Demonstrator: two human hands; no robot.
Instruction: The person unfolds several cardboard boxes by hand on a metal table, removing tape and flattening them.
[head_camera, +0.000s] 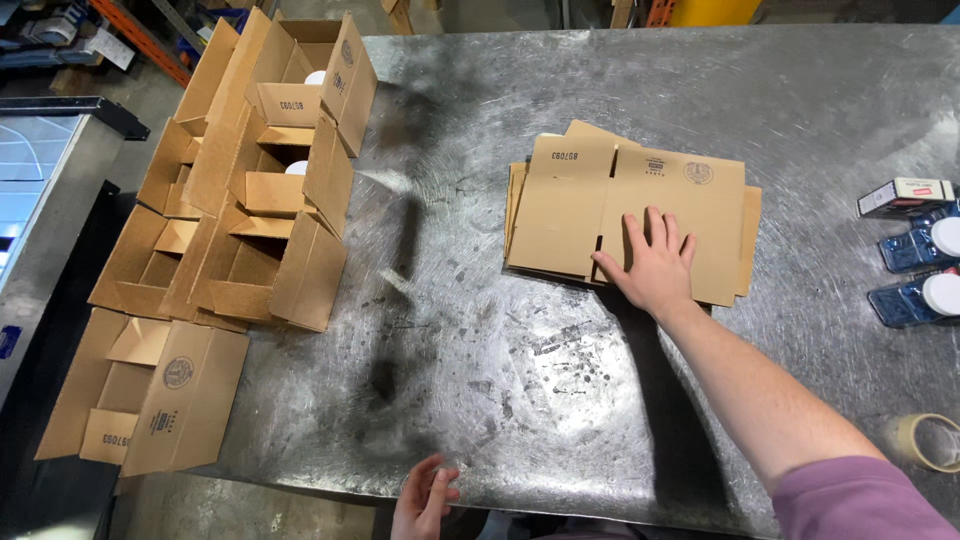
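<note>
Five right hand (655, 268) fingers (656, 226) splayed flat atop flattened box stack (570, 215); left hand (423, 497) fingers loosely apart, empty, at table (560, 390) edge.

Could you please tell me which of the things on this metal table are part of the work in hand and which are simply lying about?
In hand:
- right hand, flat on the stack of flattened cartons
- left hand, empty at the table's near edge
- opened cartons on the left

Lying about:
- blue white-capped bottles
- small box
- tape roll

Matt brown cardboard blanks (640, 215) on scuffed, shiny metal table (560, 400).
</note>
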